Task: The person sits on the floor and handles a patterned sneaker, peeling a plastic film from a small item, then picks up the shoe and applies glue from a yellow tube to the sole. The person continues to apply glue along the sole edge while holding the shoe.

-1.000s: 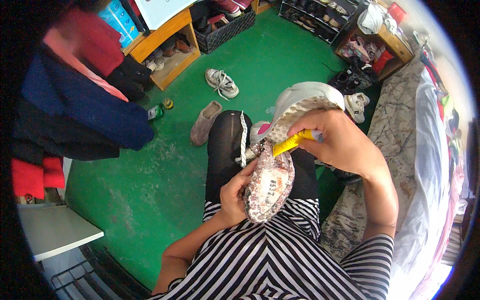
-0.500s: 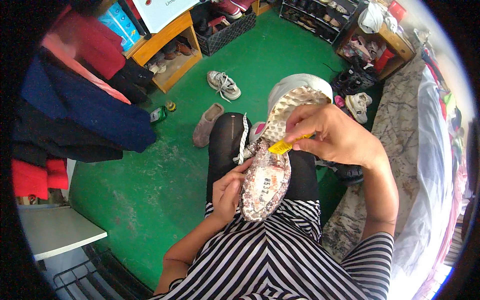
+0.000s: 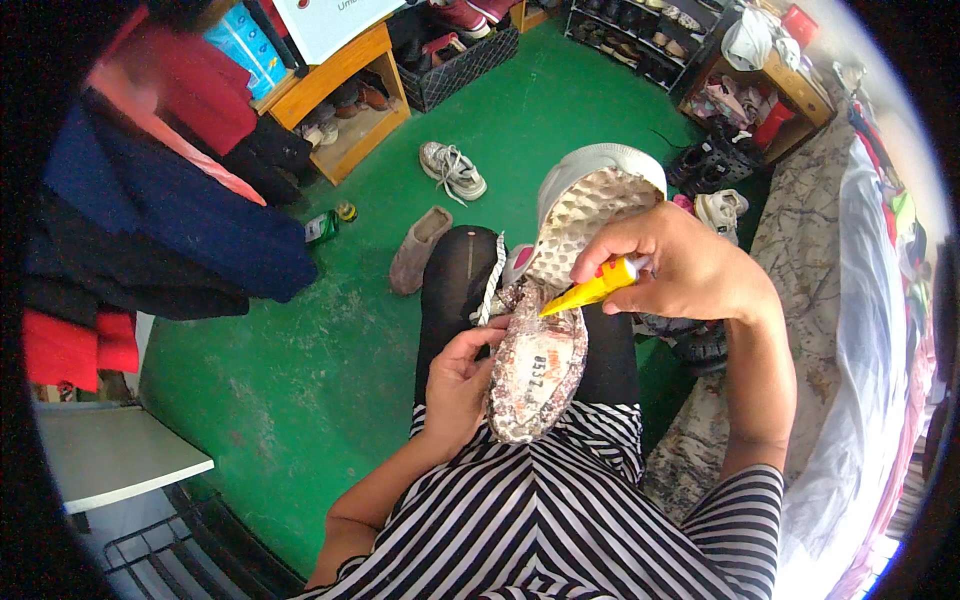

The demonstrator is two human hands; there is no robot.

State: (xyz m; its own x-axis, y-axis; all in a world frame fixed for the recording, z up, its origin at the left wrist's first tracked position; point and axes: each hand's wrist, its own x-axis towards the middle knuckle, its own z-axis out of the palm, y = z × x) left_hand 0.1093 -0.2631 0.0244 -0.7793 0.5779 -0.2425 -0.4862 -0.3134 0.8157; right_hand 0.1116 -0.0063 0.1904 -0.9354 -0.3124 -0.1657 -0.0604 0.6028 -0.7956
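Note:
A shoe lies bottom up over my lap, its outsole (image 3: 600, 195) peeled back from the upper (image 3: 535, 385). The sole's inner side is cream and dimpled. The upper's exposed underside is whitish, with a speckled brown edge and printed marks. My left hand (image 3: 462, 385) grips the side of the upper, thumb and fingers closed on it. In my right hand (image 3: 690, 270), thumb and fingers pinch a yellow glue tube (image 3: 598, 287). The tube's narrow-looking flattened end points down to the upper, at or just above its surface near the fold. A white lace (image 3: 494, 280) hangs beside my left hand.
On the green floor (image 3: 300, 400) lie a lace-up sneaker (image 3: 452, 170), a taupe slipper (image 3: 418, 250) and a green bottle (image 3: 321, 227). A camouflage-patterned bed edge (image 3: 745, 330) runs along the right. Dark clothes (image 3: 170, 230) hang at the left. A shoe rack (image 3: 640, 40) stands at the back.
My right hand has turned the yellow tube, so more of its body shows and its flattened end appears edge-on. My left hand keeps its hold on the upper.

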